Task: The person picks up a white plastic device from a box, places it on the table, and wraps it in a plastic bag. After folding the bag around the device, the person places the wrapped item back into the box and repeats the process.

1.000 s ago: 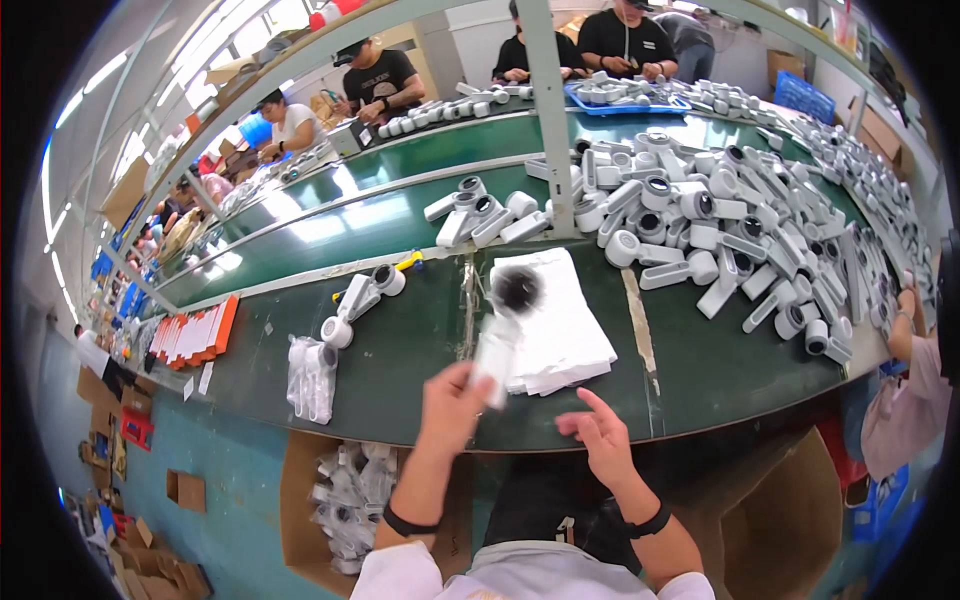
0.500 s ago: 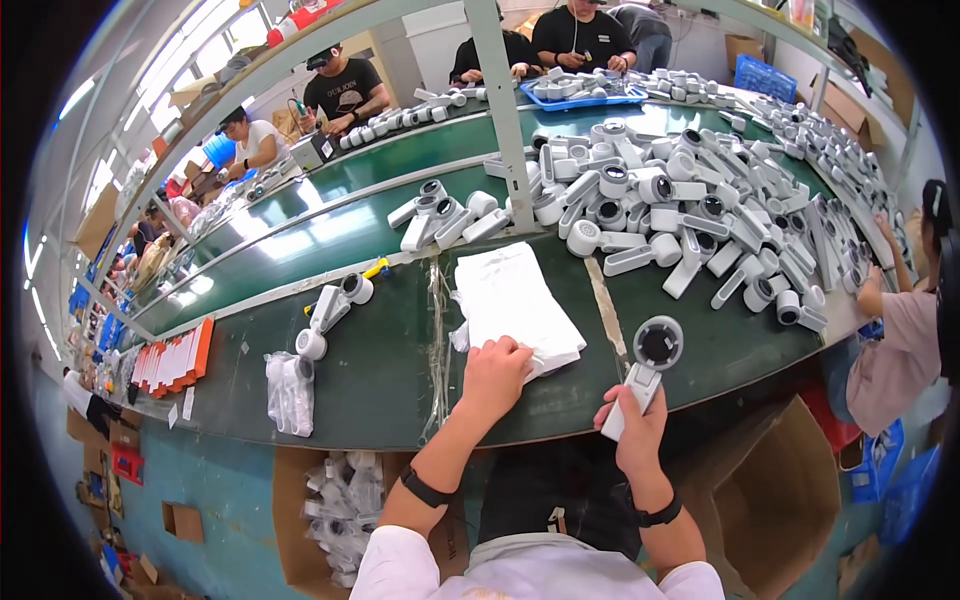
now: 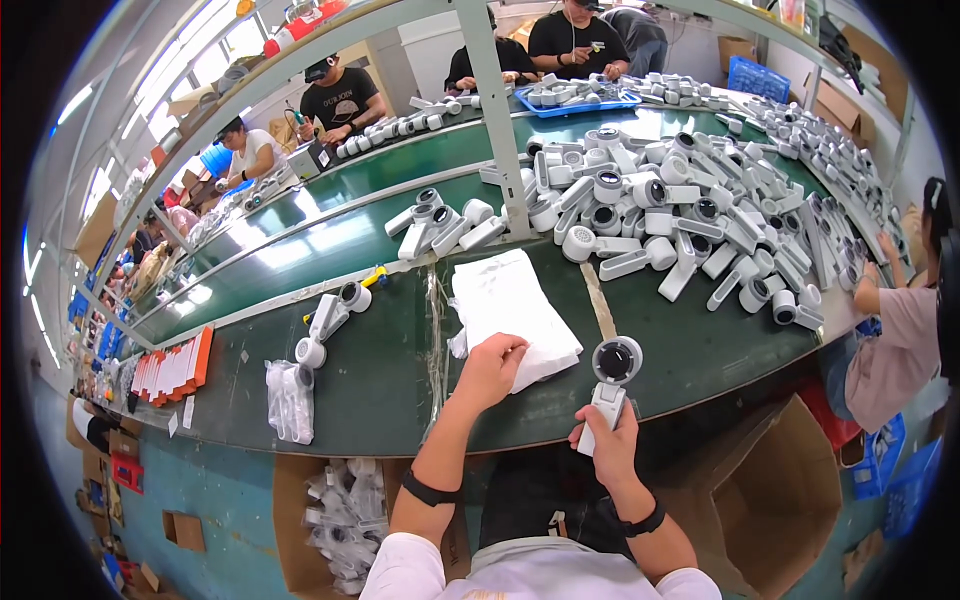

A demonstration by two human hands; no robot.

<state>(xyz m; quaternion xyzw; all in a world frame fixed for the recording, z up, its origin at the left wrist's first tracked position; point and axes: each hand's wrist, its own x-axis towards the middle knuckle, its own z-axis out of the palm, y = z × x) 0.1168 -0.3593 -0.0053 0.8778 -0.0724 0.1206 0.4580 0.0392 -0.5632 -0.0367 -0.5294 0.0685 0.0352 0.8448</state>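
In my right hand (image 3: 612, 445) is a white handheld fan (image 3: 607, 398), gripped by its handle. Its round head, with a dark face and pale rim, points up and away from me. My left hand (image 3: 490, 370) is closed at the near left edge of a stack of flat white plastic bags (image 3: 512, 300), fingers curled on the top bag. Left of the stack, two similar fans (image 3: 330, 315) lie end to end. Nearer the table's edge lies a fan wrapped in a clear bag (image 3: 290, 400).
A big heap of fans (image 3: 660, 200) covers the table's right side. A metal post (image 3: 495, 120) stands behind the bags, by a green conveyor belt (image 3: 350, 215). Orange-and-white cards (image 3: 172, 370) lie left. Below are a carton of bagged fans (image 3: 345, 520) and an open carton (image 3: 770, 500). Co-workers sit opposite.
My right hand has brought the fan left and slightly nearer the bags, turning its face a little. My left hand stays at the bags' edge, its fingers now more bunched.
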